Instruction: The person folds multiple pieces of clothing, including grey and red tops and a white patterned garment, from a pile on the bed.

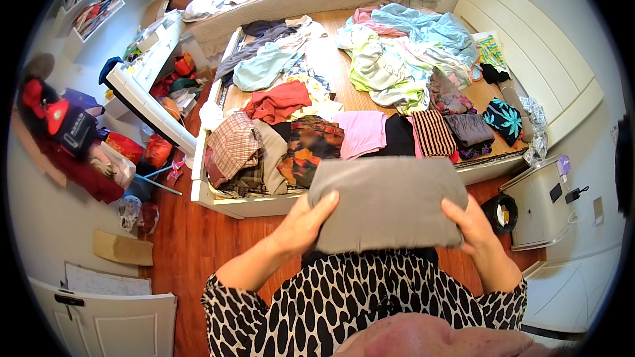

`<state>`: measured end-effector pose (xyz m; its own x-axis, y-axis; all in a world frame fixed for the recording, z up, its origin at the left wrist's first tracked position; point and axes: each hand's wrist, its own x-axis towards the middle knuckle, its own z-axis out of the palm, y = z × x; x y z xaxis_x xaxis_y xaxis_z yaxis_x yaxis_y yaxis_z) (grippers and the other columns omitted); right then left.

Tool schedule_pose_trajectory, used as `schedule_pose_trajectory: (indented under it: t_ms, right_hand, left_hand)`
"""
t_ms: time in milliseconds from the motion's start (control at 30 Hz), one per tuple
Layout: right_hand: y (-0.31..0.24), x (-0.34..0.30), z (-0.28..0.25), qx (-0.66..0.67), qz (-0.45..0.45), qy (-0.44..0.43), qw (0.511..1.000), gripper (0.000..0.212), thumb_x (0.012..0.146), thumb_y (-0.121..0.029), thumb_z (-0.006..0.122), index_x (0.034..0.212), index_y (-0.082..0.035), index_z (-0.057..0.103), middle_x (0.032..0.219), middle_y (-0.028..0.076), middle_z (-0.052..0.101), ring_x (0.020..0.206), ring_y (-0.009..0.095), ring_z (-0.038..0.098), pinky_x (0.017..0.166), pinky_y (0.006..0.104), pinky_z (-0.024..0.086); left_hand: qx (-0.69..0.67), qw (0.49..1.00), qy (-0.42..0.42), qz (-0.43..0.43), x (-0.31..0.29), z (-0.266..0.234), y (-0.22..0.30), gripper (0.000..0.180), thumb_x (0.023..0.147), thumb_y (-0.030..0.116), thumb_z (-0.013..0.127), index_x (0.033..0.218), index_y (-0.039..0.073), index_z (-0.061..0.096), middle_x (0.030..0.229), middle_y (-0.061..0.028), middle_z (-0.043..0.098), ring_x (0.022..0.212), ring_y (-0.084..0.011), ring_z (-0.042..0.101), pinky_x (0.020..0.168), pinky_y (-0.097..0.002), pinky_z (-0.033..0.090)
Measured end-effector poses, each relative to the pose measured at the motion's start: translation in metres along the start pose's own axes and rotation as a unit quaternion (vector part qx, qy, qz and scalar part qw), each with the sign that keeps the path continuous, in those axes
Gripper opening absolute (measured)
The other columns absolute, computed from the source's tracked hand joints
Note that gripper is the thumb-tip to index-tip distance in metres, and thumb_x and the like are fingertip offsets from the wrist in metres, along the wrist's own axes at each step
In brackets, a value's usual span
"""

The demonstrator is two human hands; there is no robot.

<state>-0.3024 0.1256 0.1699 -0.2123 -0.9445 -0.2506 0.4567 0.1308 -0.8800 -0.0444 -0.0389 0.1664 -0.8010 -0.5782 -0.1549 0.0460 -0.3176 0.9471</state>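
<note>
A grey folded garment [387, 205], its exact kind not clear, is held level in front of my body. My left hand [307, 219] grips its left edge, thumb on top and fingers hidden underneath. At the opposite edge my right hand [471, 219] holds it the same way. Just beyond it, along the near side of the bed, lie a plaid shirt [235, 142], a dark garment with an orange pattern [311, 149], a pink folded garment [359, 132], a black one [399, 139], a striped one [434, 133] and a folded grey one [468, 130].
Loose clothes, among them a red garment [278, 101] and a light blue heap [430, 30], cover much of the bed behind. A white bed frame [248, 207] edges it. At right stand a small cabinet [539, 201] and a black bin [501, 215]; bags [159, 151] crowd the left.
</note>
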Motion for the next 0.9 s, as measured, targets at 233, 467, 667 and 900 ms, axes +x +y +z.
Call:
schedule_pose_trajectory:
  t_ms: [233, 467, 667, 900]
  right_hand:
    - [0.051, -0.042, -0.022, 0.041, 0.258, -0.051, 0.964, 0.045, 0.087, -0.014, 0.068, 0.128, -0.001, 0.053, 0.121, 0.008, 0.06, 0.11, 0.018, 0.058, 0.095, 0.0353, 0.047]
    - [0.016, -0.037, -0.014, -0.506, 0.194, -0.144, 0.828, 0.066, 0.074, -0.023, 0.08, 0.127, 0.001, 0.05, 0.109, 0.012, 0.065, 0.099, 0.023, 0.062, 0.087, 0.0331, 0.048]
    - [0.021, -0.029, -0.02, -0.62, -0.131, -0.168, 0.755, 0.084, 0.069, -0.038, 0.08, 0.139, -0.007, 0.042, 0.139, 0.017, 0.044, 0.127, 0.03, 0.043, 0.105, 0.0409, 0.034]
    - [0.078, 0.039, -0.074, -0.353, 0.059, -0.445, 0.821, 0.083, 0.072, -0.039, 0.07, 0.142, -0.007, 0.04, 0.143, 0.014, 0.042, 0.129, 0.024, 0.043, 0.109, 0.0361, 0.031]
  left_hand:
    - [-0.178, 0.92, -0.11, -0.331, -0.053, -0.02, -0.044, 0.06, 0.095, 0.029, 0.056, 0.144, 0.005, 0.031, 0.139, -0.0078, 0.044, 0.125, -0.0193, 0.046, 0.105, -0.0348, 0.039]
    - [0.538, 0.826, -0.167, 0.0, -0.058, -0.017, -0.026, 0.055, 0.081, 0.042, 0.069, 0.049, 0.004, 0.045, 0.038, -0.0126, 0.036, 0.034, -0.0315, 0.04, 0.041, -0.042, 0.035]
    - [0.563, 0.808, -0.118, 0.128, -0.045, -0.011, -0.006, 0.033, 0.076, 0.025, 0.072, 0.1, 0.004, 0.063, 0.116, -0.0196, 0.058, 0.101, -0.0337, 0.058, 0.081, -0.0414, 0.049]
    - [0.156, 0.901, -0.401, 0.056, -0.004, -0.041, -0.088, 0.057, 0.084, 0.03, 0.062, 0.133, 0.006, 0.05, 0.148, -0.0175, 0.034, 0.138, -0.0327, 0.031, 0.113, -0.0471, 0.021]
